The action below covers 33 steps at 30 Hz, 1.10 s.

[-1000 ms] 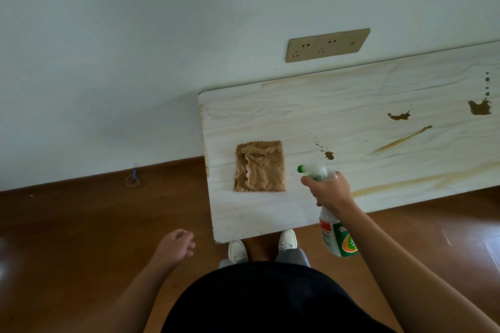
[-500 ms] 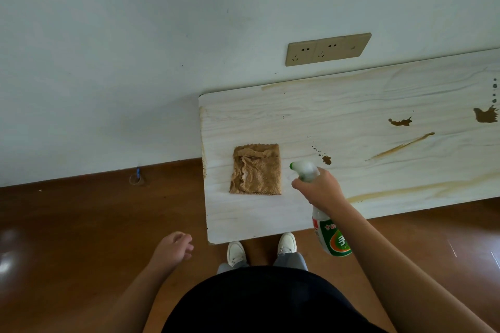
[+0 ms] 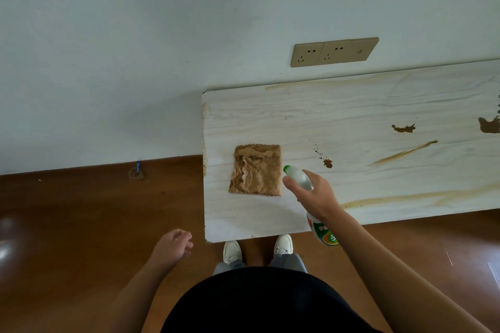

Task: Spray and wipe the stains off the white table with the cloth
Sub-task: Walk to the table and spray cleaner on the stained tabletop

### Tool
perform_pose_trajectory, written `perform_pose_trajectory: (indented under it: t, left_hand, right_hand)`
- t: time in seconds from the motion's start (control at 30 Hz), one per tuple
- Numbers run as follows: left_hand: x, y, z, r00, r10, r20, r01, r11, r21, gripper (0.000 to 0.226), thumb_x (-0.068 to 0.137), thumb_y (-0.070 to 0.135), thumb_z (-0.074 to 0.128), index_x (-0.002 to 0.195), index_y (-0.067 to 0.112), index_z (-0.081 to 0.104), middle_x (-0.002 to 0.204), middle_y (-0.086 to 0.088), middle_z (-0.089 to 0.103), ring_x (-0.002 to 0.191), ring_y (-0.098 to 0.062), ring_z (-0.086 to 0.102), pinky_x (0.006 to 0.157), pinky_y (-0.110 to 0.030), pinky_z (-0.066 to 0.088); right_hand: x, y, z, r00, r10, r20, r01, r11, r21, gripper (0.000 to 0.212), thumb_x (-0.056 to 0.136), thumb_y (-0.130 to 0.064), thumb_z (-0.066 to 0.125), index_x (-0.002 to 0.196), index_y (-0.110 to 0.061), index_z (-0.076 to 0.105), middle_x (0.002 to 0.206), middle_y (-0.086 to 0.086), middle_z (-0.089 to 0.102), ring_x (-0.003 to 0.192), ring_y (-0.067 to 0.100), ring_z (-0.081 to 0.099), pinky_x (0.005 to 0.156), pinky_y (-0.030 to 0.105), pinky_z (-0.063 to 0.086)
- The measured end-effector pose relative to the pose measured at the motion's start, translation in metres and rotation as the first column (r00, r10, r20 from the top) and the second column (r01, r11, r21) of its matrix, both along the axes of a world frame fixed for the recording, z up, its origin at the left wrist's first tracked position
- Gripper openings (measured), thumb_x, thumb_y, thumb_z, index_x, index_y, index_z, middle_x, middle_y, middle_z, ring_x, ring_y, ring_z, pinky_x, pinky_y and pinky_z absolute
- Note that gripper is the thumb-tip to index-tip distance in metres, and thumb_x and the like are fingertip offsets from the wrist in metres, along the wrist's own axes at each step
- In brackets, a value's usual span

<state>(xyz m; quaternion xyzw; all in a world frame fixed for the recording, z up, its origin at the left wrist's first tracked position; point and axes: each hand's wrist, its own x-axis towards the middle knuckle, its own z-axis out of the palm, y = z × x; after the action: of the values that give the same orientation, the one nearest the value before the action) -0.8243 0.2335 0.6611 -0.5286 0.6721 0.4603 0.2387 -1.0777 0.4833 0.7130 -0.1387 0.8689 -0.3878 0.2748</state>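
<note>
**Right hand gripping, left hand idle**

The right arm runs from the 5 o'clock corner up toward the centre, forearm bare, wrist bent slightly down. The right hand (image 3: 315, 192) is closed around the neck of a bottle (image 3: 323, 235), back of the hand up, knuckles pointing to 10 o'clock, thumb along the near side.

The left arm rises from 7 o'clock, elbow low, forearm angled toward 1 o'clock. The left hand (image 3: 173, 246) hangs free, holding nothing, fingers loosely curled and pointing to 3 o'clock, palm turned inward toward the body.
</note>
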Motion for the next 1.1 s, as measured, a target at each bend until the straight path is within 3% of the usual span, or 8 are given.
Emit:
perform_pose_trajectory:
  t: [0.13,0.2,0.27,0.4,0.63,0.8,0.97,1.1]
  left_hand:
    - [0.001,-0.002,-0.003,1.000,0.011,-0.001,-0.011,1.000,-0.006,0.020,0.107,0.022,0.048,0.107,0.009,0.063,0.103,-0.009,0.070,0.093,-0.021,0.067,0.071,-0.026,0.050]
    - [0.000,-0.003,-0.004,1.000,0.019,0.004,-0.019,1.000,-0.001,0.020,0.106,0.023,0.048,0.107,0.009,0.063,0.104,-0.009,0.070,0.094,-0.022,0.067,0.073,-0.027,0.051]
    - [0.001,-0.004,-0.005,0.999,0.035,0.008,-0.035,0.999,0.010,0.021,0.106,0.024,0.048,0.108,0.009,0.063,0.104,-0.009,0.069,0.094,-0.021,0.067,0.070,-0.026,0.050]
    - [0.000,-0.005,-0.006,0.999,0.046,0.007,-0.046,0.999,0.009,0.021,0.107,0.026,0.048,0.106,0.011,0.063,0.104,-0.008,0.069,0.093,-0.020,0.066,0.068,-0.026,0.047]
    - [-0.003,-0.007,-0.007,0.998,0.070,0.009,-0.070,0.997,0.014,0.020,0.106,0.026,0.048,0.107,0.012,0.063,0.105,-0.008,0.069,0.093,-0.021,0.067,0.071,-0.028,0.048]
    - [-0.003,-0.010,-0.008,0.998,0.067,0.011,-0.067,0.998,0.018,0.021,0.107,0.027,0.047,0.109,0.012,0.063,0.105,-0.007,0.069,0.094,-0.021,0.067,0.072,-0.028,0.048]
    - [-0.004,-0.014,-0.009,0.997,0.080,0.019,-0.080,0.997,0.016,0.022,0.107,0.027,0.048,0.111,0.012,0.062,0.106,-0.007,0.068,0.093,-0.020,0.066,0.069,-0.027,0.047]
    - [-0.005,-0.017,-0.011,0.997,0.071,0.022,-0.071,0.997,0.006,0.021,0.106,0.028,0.048,0.110,0.012,0.063,0.105,-0.006,0.069,0.094,-0.020,0.067,0.073,-0.028,0.049]
  right_hand:
    - [0.000,0.002,-0.004,0.999,-0.030,-0.022,0.029,0.998,-0.054,0.039,0.089,-0.060,0.062,0.069,-0.027,0.060,0.059,-0.008,0.058,0.054,0.005,0.053,0.058,0.028,0.045]
    - [0.000,0.002,-0.006,0.999,0.001,-0.053,-0.003,0.999,-0.041,0.043,0.088,-0.059,0.065,0.064,-0.024,0.057,0.054,-0.008,0.054,0.049,0.005,0.050,0.053,0.030,0.043]
    - [0.002,0.000,-0.007,0.996,0.035,-0.079,-0.033,0.999,0.029,0.051,0.084,-0.060,0.067,0.057,-0.020,0.051,0.049,-0.006,0.047,0.046,0.012,0.046,0.049,0.037,0.039]
    - [0.002,-0.008,-0.003,0.989,0.097,-0.111,-0.071,0.974,0.214,0.058,0.076,-0.067,0.059,0.051,-0.019,0.039,0.045,-0.006,0.036,0.046,0.016,0.039,0.047,0.034,0.034]
    - [-0.001,-0.021,0.002,0.998,0.035,-0.061,-0.014,0.947,0.319,0.060,0.073,-0.069,0.062,0.052,-0.017,0.040,0.052,-0.003,0.042,0.051,0.017,0.042,0.048,0.030,0.034]
    - [-0.003,-0.026,0.001,0.998,0.021,-0.062,0.000,0.948,0.319,0.062,0.071,-0.071,0.063,0.055,-0.012,0.050,0.057,0.002,0.053,0.056,0.022,0.051,0.048,0.032,0.039]
    - [-0.005,-0.028,0.001,0.989,0.007,-0.145,0.040,0.948,0.316,0.059,0.079,-0.069,0.060,0.055,-0.016,0.047,0.052,-0.002,0.048,0.053,0.022,0.051,0.049,0.036,0.043]
    - [-0.015,-0.028,0.000,0.990,-0.006,-0.138,0.036,0.974,0.222,0.053,0.080,-0.072,0.058,0.067,-0.020,0.058,0.058,-0.003,0.057,0.059,0.020,0.058,0.054,0.038,0.048]
